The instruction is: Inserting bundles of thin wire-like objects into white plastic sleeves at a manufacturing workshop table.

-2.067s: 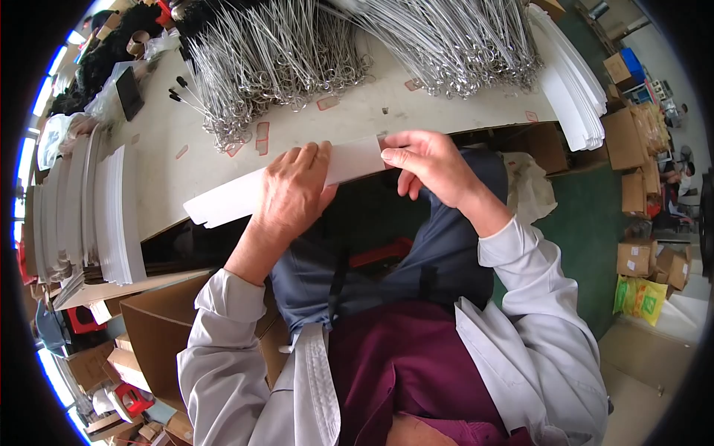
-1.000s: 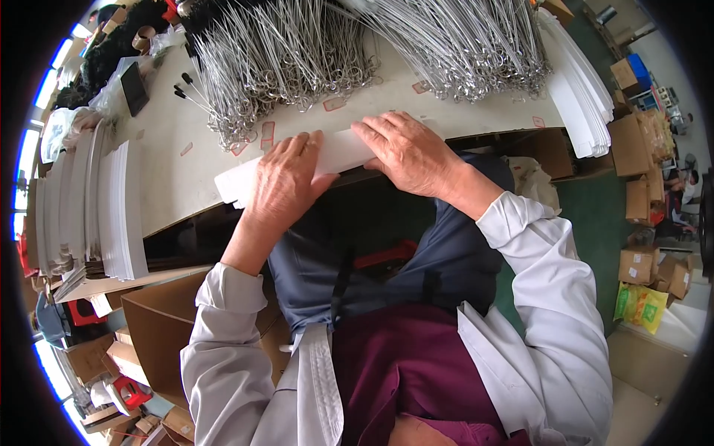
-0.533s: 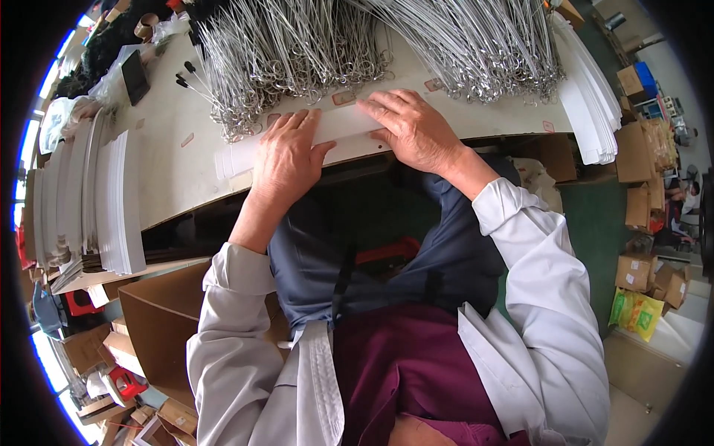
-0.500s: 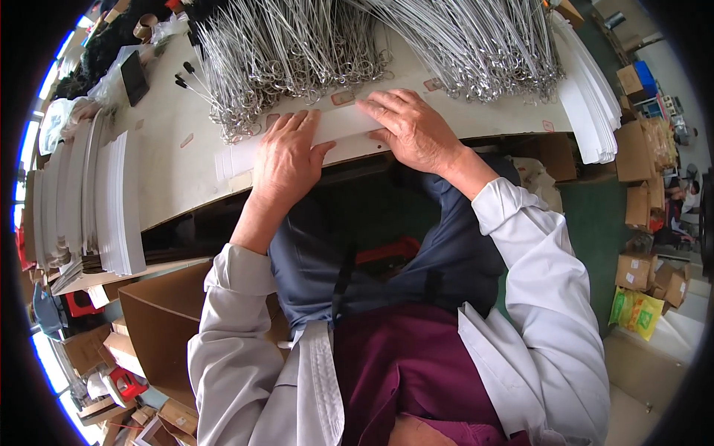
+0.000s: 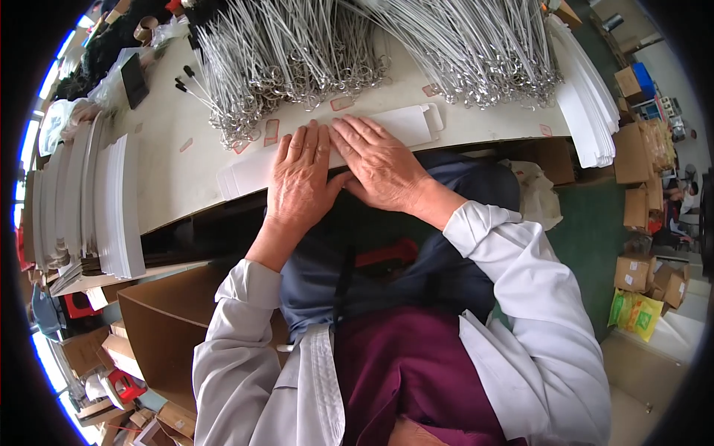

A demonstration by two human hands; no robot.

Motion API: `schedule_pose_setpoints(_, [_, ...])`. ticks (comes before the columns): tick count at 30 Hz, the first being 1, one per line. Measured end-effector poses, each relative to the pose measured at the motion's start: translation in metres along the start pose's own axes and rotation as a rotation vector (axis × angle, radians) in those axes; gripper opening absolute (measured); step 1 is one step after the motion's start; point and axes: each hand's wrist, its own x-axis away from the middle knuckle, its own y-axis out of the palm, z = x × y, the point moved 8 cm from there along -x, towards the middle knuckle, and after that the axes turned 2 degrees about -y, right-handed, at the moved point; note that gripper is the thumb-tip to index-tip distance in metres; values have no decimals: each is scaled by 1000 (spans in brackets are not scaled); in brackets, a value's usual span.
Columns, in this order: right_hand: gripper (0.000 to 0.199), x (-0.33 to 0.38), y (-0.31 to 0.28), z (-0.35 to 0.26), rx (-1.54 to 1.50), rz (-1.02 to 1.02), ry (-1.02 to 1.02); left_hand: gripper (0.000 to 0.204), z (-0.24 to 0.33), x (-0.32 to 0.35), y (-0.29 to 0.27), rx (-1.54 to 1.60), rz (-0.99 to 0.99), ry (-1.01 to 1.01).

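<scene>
Nearest, at six o'clock from the hands, are a maroon shirt (image 5: 413, 349) and dark trousers (image 5: 461, 260); an open brown box (image 5: 167, 316) stands between seven and eight. The left hand (image 5: 301, 175) and right hand (image 5: 383, 167) lie flat and open, fingers straight, pressing on a white carton (image 5: 401, 126); whether a thumb reaches under it, I cannot tell. The carton lies flattened along the near edge of the table (image 5: 171, 163), from nine o'clock to two, a flap spread at its two o'clock end. Beyond it are metal rods (image 5: 294, 63) at eleven and more rods (image 5: 476, 56) at two. White stacks stand near nine (image 5: 120, 212) and lie between two and three (image 5: 584, 97). Farther, at ten, is a black heap (image 5: 111, 48).
</scene>
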Motion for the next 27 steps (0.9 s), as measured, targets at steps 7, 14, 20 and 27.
schedule_pose_setpoints(7, [80,42,-21,59,120,-4,207,79,-55,43,-15,-72,21,-103])
schedule_pose_setpoints(14, [82,63,-33,75,118,31,267,74,-76,60,-16,-152,55,-107])
schedule_pose_setpoints(20, [50,75,-48,66,46,193,67,62,-54,74,-54,-140,42,-62])
schedule_pose_setpoints(27, [32,48,-64,-3,-137,231,-86,65,16,44,-55,411,-397,-19])
